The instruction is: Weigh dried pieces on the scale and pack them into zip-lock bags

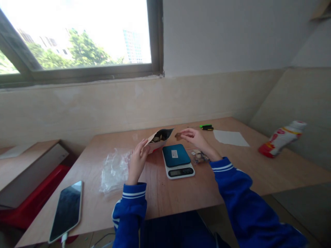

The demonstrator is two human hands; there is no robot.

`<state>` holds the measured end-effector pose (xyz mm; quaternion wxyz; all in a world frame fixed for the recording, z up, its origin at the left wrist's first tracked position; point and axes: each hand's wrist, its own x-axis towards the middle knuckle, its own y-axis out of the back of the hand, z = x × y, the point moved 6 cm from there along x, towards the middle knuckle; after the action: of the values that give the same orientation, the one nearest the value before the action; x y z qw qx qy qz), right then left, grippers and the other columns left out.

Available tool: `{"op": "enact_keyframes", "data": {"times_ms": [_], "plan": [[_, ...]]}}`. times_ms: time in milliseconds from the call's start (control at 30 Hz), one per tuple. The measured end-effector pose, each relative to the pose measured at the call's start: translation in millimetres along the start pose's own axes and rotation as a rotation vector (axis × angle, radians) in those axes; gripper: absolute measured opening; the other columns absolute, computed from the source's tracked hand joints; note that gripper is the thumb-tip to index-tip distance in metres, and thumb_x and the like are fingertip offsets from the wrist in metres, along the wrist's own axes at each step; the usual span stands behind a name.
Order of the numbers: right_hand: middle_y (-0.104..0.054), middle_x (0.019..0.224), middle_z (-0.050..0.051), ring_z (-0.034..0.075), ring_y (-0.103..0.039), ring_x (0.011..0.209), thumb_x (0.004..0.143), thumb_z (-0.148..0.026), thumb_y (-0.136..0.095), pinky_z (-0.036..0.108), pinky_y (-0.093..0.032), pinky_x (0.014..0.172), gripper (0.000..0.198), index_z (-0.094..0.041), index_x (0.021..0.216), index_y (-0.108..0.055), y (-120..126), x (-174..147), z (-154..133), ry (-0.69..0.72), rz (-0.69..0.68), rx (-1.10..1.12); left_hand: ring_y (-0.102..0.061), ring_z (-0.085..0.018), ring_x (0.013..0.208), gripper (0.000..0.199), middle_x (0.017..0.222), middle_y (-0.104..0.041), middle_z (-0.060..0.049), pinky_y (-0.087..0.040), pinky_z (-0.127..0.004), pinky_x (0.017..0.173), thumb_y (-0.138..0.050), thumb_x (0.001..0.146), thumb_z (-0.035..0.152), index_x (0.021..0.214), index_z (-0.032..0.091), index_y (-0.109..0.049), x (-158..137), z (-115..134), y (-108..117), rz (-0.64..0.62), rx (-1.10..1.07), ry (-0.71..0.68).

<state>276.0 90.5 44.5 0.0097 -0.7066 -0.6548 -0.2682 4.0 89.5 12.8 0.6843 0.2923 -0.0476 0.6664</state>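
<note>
My left hand (139, 156) grips the near left edge of an open paper pouch (156, 146), which tilts so that its dark inside shows several pale brown pieces. Between the fingertips of my right hand (192, 135) is a small brown dried piece (178, 136), just right of the pouch's mouth. Below both hands stands a white kitchen scale (178, 172) with a blue-green top plate and a paper label; its display is too small to read. Beside the scale, under my right wrist, lies a small clear bag (199, 156) with similar brown pieces in it.
Crumpled clear plastic bags (113, 172) lie left of my left hand. A phone or tablet (67, 208) with a cable is at the table's left front. Behind are green and black screwdrivers (207, 127), white paper (231, 137) and a red-white bottle (280, 140) to the right.
</note>
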Motion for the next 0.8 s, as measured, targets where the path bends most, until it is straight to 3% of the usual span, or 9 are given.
{"op": "enact_keyframes", "data": {"times_ms": [67, 133, 233, 300, 400, 500, 567, 667, 800], "plan": [[-0.073, 0.086, 0.011, 0.02, -0.069, 0.078, 0.072, -0.035, -0.07, 0.032, -0.054, 0.072, 0.027, -0.012, 0.086, -0.067, -8.4, -11.1, 38.7, -0.13, -0.111, -0.012, -0.046, -0.023, 0.129, 0.036, 0.137, -0.053, -0.01, -0.041, -0.04, 0.102, -0.05, 0.089, 0.036, 0.122, 0.025, -0.059, -5.2, -3.4, -1.8, 0.015, -0.023, 0.042], [-0.072, 0.079, 0.01, 0.019, -0.068, 0.074, 0.073, -0.029, -0.07, 0.031, -0.053, 0.069, 0.018, -0.012, 0.08, -0.067, -18.7, -19.9, 64.9, -0.173, -0.178, -0.11, -0.047, -0.023, 0.129, 0.036, 0.137, -0.054, -0.009, -0.042, -0.041, 0.101, -0.053, 0.087, 0.036, 0.121, 0.026, -0.061, -9.7, -4.8, -2.2, 0.02, -0.023, 0.058], [-0.072, 0.084, 0.01, 0.019, -0.066, 0.076, 0.075, -0.021, -0.067, 0.031, -0.051, 0.069, 0.011, -0.014, 0.083, -0.069, -26.9, -24.0, 74.3, -0.141, -0.171, -0.263, -0.048, -0.024, 0.128, 0.034, 0.134, -0.057, -0.007, -0.039, -0.042, 0.103, -0.055, 0.086, 0.034, 0.119, 0.028, -0.063, -13.5, -5.5, -0.9, 0.014, -0.007, 0.045], [-0.071, 0.092, 0.011, 0.02, -0.065, 0.079, 0.077, -0.018, -0.063, 0.032, -0.051, 0.071, 0.014, -0.014, 0.09, -0.069, -23.3, -20.8, 58.8, -0.098, -0.099, -0.309, -0.048, -0.023, 0.128, 0.034, 0.134, -0.057, -0.007, -0.038, -0.041, 0.104, -0.055, 0.086, 0.032, 0.119, 0.028, -0.063, -14.7, -7.2, 0.0, 0.008, -0.016, 0.037], [-0.07, 0.094, 0.01, 0.018, -0.065, 0.084, 0.084, -0.017, -0.051, 0.032, -0.051, 0.076, 0.018, -0.012, 0.091, -0.067, -14.0, -12.3, 5.4, 0.062, -0.021, -0.261, -0.048, -0.023, 0.128, 0.034, 0.134, -0.057, -0.006, -0.041, -0.04, 0.102, -0.054, 0.086, 0.03, 0.119, 0.029, -0.063, -16.4, -10.2, -0.4, -0.003, -0.045, 0.034], [-0.071, 0.091, 0.006, 0.016, -0.066, 0.086, 0.086, -0.015, -0.046, 0.028, -0.051, 0.078, 0.023, -0.014, 0.092, -0.068, -25.1, -5.7, -48.8, 0.168, -0.245, -0.138, -0.048, -0.024, 0.128, 0.035, 0.135, -0.057, -0.005, -0.044, -0.04, 0.099, -0.054, 0.085, 0.028, 0.119, 0.029, -0.064, -18.8, -11.9, -1.4, 0.005, -0.069, 0.065], [-0.072, 0.095, 0.005, 0.015, -0.067, 0.089, 0.084, -0.009, -0.045, 0.026, -0.051, 0.081, 0.027, -0.015, 0.093, -0.07, -41.9, -4.4, -71.2, 0.22, -0.428, -0.209, -0.048, -0.024, 0.128, 0.035, 0.134, -0.057, -0.005, -0.044, -0.041, 0.099, -0.056, 0.084, 0.027, 0.117, 0.03, -0.065, -20.8, -11.4, -1.9, 0.018, -0.09, 0.093], [-0.072, 0.105, 0.008, 0.019, -0.066, 0.099, 0.081, -0.001, -0.044, 0.029, -0.048, 0.09, 0.035, -0.015, 0.096, -0.072, -70.0, -4.2, -76.9, 0.298, -0.59, -0.504, -0.046, -0.025, 0.13, 0.034, 0.133, -0.058, -0.004, -0.043, -0.042, 0.102, -0.057, 0.083, 0.025, 0.114, 0.03, -0.067, -24.6, -8.8, -2.6, 0.037, -0.122, 0.108], [-0.066, 0.12, 0.013, 0.023, -0.062, 0.112, 0.083, -0.005, -0.051, 0.034, -0.045, 0.099, 0.035, -0.015, 0.113, -0.067, -96.7, -2.5, -61.9, 0.349, -0.606, -0.75, -0.046, -0.024, 0.13, 0.034, 0.131, -0.059, -0.003, -0.035, -0.045, 0.108, -0.056, 0.083, 0.02, 0.113, 0.031, -0.068, -30.0, -5.1, -4.8, 0.05, -0.124, 0.094]]}}
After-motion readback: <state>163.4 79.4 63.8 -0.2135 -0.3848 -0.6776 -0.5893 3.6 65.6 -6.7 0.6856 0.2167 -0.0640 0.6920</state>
